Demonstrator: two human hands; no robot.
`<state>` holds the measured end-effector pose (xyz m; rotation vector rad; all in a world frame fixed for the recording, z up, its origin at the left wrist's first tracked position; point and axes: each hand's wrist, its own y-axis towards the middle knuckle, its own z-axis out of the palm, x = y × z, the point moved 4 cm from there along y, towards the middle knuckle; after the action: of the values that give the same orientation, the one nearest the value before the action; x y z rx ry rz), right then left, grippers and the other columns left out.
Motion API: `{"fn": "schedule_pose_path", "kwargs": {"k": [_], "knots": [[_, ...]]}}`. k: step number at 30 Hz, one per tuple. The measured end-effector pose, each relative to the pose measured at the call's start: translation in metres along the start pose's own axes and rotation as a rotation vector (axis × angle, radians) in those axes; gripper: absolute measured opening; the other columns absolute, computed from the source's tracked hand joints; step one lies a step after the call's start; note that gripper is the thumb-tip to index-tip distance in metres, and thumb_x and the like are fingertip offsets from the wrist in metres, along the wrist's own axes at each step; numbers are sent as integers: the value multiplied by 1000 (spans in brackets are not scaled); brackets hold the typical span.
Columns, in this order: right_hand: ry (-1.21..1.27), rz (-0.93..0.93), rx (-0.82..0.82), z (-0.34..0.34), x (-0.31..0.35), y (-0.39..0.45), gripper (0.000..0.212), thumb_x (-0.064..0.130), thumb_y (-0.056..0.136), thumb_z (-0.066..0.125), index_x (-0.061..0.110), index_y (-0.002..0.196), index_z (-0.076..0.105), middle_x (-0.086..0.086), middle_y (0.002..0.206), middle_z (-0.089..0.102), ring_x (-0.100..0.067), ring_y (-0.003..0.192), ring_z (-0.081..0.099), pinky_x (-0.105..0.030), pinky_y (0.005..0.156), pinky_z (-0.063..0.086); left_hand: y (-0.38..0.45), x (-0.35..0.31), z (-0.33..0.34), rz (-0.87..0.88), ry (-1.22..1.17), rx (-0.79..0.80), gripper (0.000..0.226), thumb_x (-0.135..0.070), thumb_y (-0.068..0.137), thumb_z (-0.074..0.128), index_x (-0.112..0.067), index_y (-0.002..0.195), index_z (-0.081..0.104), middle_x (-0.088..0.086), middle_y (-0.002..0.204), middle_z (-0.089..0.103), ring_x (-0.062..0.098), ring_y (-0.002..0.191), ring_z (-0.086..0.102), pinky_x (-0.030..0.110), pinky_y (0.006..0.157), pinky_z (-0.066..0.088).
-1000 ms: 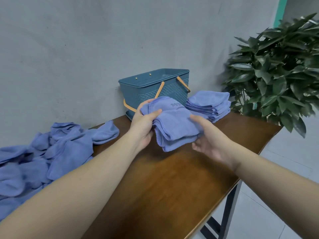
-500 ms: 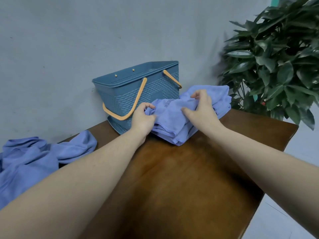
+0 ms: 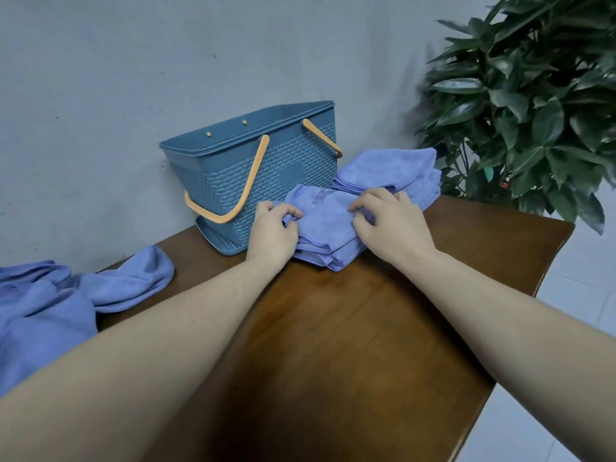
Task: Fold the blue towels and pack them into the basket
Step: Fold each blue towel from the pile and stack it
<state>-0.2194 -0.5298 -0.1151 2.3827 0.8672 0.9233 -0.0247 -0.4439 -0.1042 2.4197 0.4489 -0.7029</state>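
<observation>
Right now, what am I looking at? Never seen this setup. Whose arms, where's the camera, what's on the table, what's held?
No machine here: a person's two bare arms, filmed by one wide-angle camera worn on the head, looking forward and down.

On the brown wooden table stands a blue woven-pattern plastic basket with orange handles, against the grey wall. Right of it lies a stack of folded blue towels. A heap of unfolded blue towels lies at the left edge. A leafy green plant stands behind the table's right corner.

The left hand and right hand both grip a folded blue towel lying on the table in front of the basket.
</observation>
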Motion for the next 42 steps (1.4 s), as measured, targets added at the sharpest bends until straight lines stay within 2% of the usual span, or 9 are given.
{"fn": "schedule_pose_path", "kwargs": {"k": [4, 9, 16, 25, 31, 33, 36, 40, 42], "knots": [[-195, -87, -166, -8, 12, -14, 31, 51, 86, 52, 34, 93, 77, 14, 112, 69, -25, 97, 51, -38, 81, 36, -8, 6, -4, -27, 179, 4, 20, -22, 96, 54, -28, 109, 67, 3, 137, 41, 25, 118, 49, 37, 102, 41], [-265, 4, -52, -2, 11, -19, 42, 62, 88, 41, 39, 101, 73, 15, 112, 67, -23, 101, 51, -40, 86, 32, -32, -2, -19, 43, 299, 87, 30, -33, 99, 52, -32, 126, 63, 0, 153, 32, 26, 136, 35, 42, 111, 33], [-17, -117, -41, -20, 66, -53, 45, 54, 85, 42, 38, 120, 65, 13, 121, 64, -26, 104, 53, -41, 87, 37, -111, 15, -64, 55, 229, 173, 29, -35, 97, 57, -31, 125, 62, -3, 146, 40, 22, 134, 39, 37, 113, 31], [171, -386, 456, 0, 183, -141, 43, 36, 92, 56, 43, 135, 50, 16, 132, 54, -15, 115, 50, -43, 99, 45, -234, 53, -157, 42, 278, 142, 26, -35, 95, 60, -31, 121, 64, -12, 135, 48, 8, 126, 43, 26, 105, 36], [261, -400, 572, 25, 231, -155, 41, 36, 93, 58, 46, 132, 50, 20, 129, 52, -8, 109, 53, -37, 98, 47, -280, 83, -217, 179, 502, 24, 23, -32, 92, 50, -30, 104, 68, -15, 116, 58, 11, 117, 53, 33, 97, 43], [344, -367, 605, 34, 247, -155, 43, 34, 92, 61, 46, 132, 50, 19, 121, 53, -5, 100, 57, -32, 94, 49, -289, 96, -235, 203, 583, -27, 25, -32, 90, 46, -29, 100, 69, -10, 116, 61, 17, 121, 55, 40, 97, 46], [426, -340, 636, 50, 273, -155, 45, 32, 92, 64, 45, 133, 50, 18, 116, 52, -4, 93, 60, -28, 91, 51, -293, 115, -257, 27, 597, -129, 23, -33, 85, 52, -28, 102, 67, 3, 135, 58, 30, 134, 47, 49, 92, 51], [490, -346, 656, 70, 303, -155, 45, 28, 93, 64, 42, 133, 51, 21, 118, 51, -5, 91, 63, -25, 92, 49, -280, 135, -253, -110, 625, -146, 40, -33, 81, 72, -28, 120, 65, 22, 153, 40, 41, 132, 47, 51, 87, 53], [492, -357, 646, 78, 309, -155, 44, 27, 93, 64, 41, 133, 52, 21, 121, 52, -3, 91, 62, -25, 89, 50, -273, 141, -249, -161, 658, -161, 47, -41, 82, 66, -31, 128, 64, 25, 148, 44, 41, 130, 47, 51, 86, 54]]}}
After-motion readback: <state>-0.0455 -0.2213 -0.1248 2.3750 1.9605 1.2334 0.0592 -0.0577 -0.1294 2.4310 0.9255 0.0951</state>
